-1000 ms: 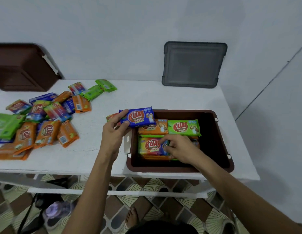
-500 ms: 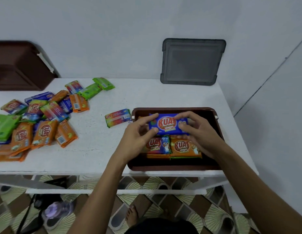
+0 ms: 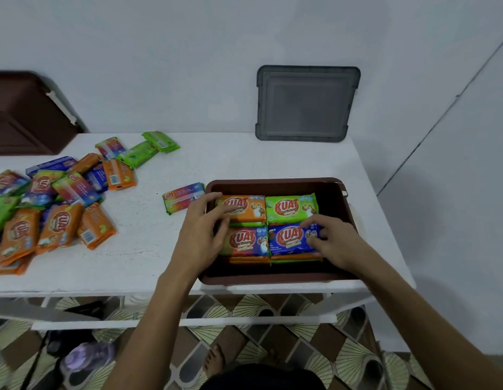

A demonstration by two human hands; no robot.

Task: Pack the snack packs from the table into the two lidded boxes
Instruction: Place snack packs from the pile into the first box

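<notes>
- Since the last look, the blue pack [image 3: 289, 239] had dropped into the brown box [image 3: 273, 277], at the front right.
- My right hand [image 3: 333, 243] pinched its end; my left hand [image 3: 201, 235] rested with loose fingers on the orange pack [image 3: 244, 206].

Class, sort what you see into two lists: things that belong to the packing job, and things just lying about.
In the job: open brown box, blue pack held by the right hand, orange pack under the left hand, loose packs, lone pack, grey lid, second brown box.
Lying about: purple item and dark item on the floor below the table.
</notes>
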